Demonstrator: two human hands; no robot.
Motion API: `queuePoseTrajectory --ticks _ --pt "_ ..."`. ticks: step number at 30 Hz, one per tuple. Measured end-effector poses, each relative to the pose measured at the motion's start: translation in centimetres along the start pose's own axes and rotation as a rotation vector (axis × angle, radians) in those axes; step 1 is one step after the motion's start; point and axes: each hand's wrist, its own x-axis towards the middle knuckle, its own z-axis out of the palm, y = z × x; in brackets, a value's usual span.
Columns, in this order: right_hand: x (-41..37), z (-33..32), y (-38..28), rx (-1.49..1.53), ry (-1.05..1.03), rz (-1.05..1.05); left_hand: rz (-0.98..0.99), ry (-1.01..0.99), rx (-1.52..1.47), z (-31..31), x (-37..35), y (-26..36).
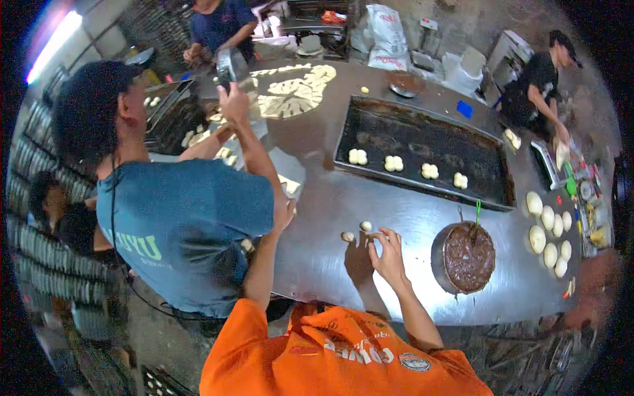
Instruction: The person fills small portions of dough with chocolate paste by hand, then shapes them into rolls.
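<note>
My right hand [389, 257] is over the steel table with its fingers apart, holding nothing. Just beyond its fingertips lies a small dough ball [365, 226], and a second dough ball [347, 236] rests to the left of that one. My left hand [285, 211] reaches forward beside the co-worker's blue sleeve, near a pale dough piece [288, 185] at the table's left side; its fingers are mostly hidden. To the right of my right hand stands a round pot [444, 274] of thick brown filling [470, 254], with a green-handled tool [478, 211] stuck in it.
A large dark baking tray [422, 140] holds several dough clusters [393, 163]. Larger dough balls [538, 239] sit at the right. A co-worker in blue [178, 224] stands close on my left, raising a metal container [232, 68] near cut dough pieces [290, 96]. Other people work farther back.
</note>
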Motion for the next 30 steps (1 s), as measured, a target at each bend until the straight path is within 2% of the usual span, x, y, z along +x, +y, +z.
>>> queuePoseTrajectory --ticks 2,3,5,6,7,9,10,12,14,15,17,18,20,21,23,24,25,26,27,29,30 --pt "-1.3 0.4 -0.4 0.042 0.011 0.039 -0.288 -0.470 -0.195 -3.8 1.1 2.8" --pt "-1.8 0.7 -0.6 0.040 0.018 0.068 -0.273 -0.494 -0.204 -4.8 1.3 3.9" --pt "-2.2 1.9 -1.3 0.283 -0.073 0.034 -0.539 -0.504 -0.332 -6.4 1.6 6.5" --pt "-2.4 3.0 -1.9 0.389 -0.043 0.090 -0.622 -0.447 -0.599 -8.1 1.5 9.0" --pt "-2.3 4.1 -2.6 0.387 -0.041 0.097 -0.540 -0.405 -0.740 -6.4 -1.4 9.4" --pt "-2.7 5.6 -3.4 0.548 -0.024 0.226 -0.570 -0.763 -0.814 -10.5 -1.6 15.0" --pt "-2.7 5.6 -3.6 0.573 -0.103 0.286 -0.607 -0.957 -0.888 -12.0 -2.1 16.8" --pt "-4.3 5.7 -2.5 0.497 -0.128 0.289 -0.724 -0.644 -1.086 -12.0 -6.3 17.6" --pt "-6.2 4.5 -2.4 0.482 -0.182 0.350 -0.708 -0.544 -0.918 -12.1 -10.9 15.8" --pt "-7.6 4.1 -1.4 0.477 -0.166 0.351 -0.694 -0.547 -0.927 -12.8 -12.4 14.9" --pt "-10.2 3.7 1.1 0.053 -0.254 -0.136 -0.378 -0.707 -0.359 -13.7 -14.2 13.4" --pt "-10.2 2.7 0.7 -0.056 -0.262 -0.269 -0.374 -0.708 -0.372 -14.0 -13.7 12.8" --pt "-8.6 3.5 1.4 -0.165 -0.240 -0.256 0.062 -0.589 0.164 -14.4 -10.8 12.5" --pt "-7.5 4.6 1.7 -0.261 -0.217 -0.246 0.065 -0.595 0.154 -13.2 -9.0 13.0" --pt "-5.1 7.1 1.7 -0.282 -0.043 -0.319 -0.385 -0.531 -0.040 -10.9 -6.7 14.3" --pt "-5.0 8.4 0.3 -0.307 -0.058 -0.223 -0.385 -0.541 -0.041 -10.4 -7.8 15.7" --pt "-5.3 9.3 -0.8 -0.326 -0.072 -0.124 -0.182 -0.542 0.047 -9.7 -9.4 17.6" --pt "-7.0 10.6 0.1 -0.312 -0.197 -0.204 0.024 -0.537 0.130 -9.4 -10.9 18.4" --pt "-9.4 11.5 1.0 -0.275 -0.088 -0.250 0.037 -0.542 0.129 -9.7 -12.7 18.0" --pt "-11.9 8.6 1.6 -0.155 -0.145 -0.348 -0.053 -0.634 -0.127 -11.2 -16.3 16.7" --pt "-12.1 7.0 2.7 -0.259 -0.225 -0.368 0.017 -0.620 0.092 -12.5 -16.2 15.0"
